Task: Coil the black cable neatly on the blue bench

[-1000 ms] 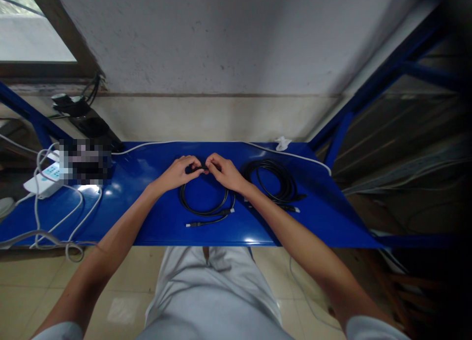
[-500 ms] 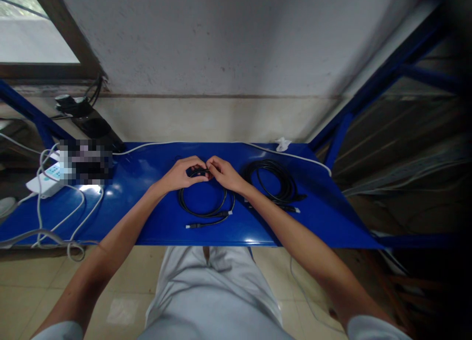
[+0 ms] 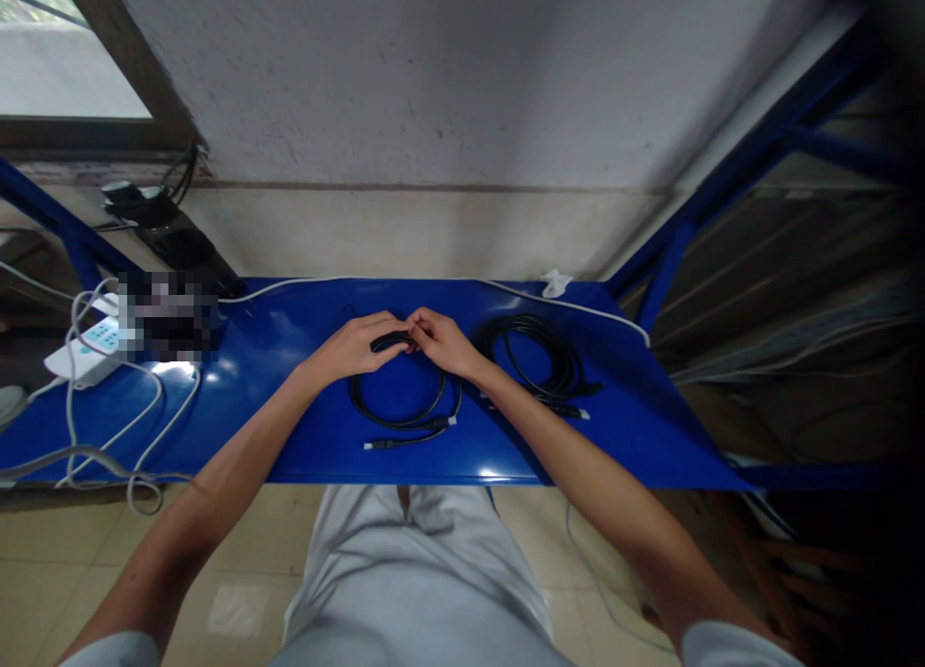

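On the glossy blue bench (image 3: 650,436), the left hand (image 3: 359,344) and right hand (image 3: 442,341) have grips clamped on the far side of a coiled black cable (image 3: 390,338).

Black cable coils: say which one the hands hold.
The left coil, with left hand and right hand gripping its far side. The right coil lies untouched on the blue table.
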Tool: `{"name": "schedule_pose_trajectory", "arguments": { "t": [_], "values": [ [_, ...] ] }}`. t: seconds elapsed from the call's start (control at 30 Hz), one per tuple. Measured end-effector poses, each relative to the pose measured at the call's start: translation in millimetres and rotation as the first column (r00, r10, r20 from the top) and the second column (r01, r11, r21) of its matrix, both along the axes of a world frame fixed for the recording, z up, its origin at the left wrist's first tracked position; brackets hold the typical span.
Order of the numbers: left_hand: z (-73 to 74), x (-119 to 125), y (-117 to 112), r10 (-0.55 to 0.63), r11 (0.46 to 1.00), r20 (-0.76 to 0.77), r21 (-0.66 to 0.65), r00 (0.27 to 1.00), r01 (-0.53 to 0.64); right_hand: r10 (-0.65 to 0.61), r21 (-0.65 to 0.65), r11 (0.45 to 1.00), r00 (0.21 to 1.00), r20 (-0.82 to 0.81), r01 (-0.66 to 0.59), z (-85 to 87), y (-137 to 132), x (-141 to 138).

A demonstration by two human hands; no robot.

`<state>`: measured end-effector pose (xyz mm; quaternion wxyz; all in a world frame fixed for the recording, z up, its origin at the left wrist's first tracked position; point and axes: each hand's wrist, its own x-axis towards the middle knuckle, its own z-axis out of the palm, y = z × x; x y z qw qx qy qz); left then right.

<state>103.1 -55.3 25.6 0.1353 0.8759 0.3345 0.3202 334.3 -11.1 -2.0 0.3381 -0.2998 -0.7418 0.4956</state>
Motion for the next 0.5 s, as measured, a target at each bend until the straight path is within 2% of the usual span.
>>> {"name": "schedule_pose_trajectory", "arguments": {
  "t": [0.27,0.5],
  "values": [
    [-8.5,0,3,0.024,1.000,0.035,0.002,0.999,-0.024,-0.061,0.096,0.994,0.995,0.072,0.054,3.6,0,0],
    [-11.0,1,2,0.052,0.997,0.020,0.053,0.998,-0.053,-0.079,0.085,0.994,0.993,0.082,0.072,2.2,1,1]
  ]
}}
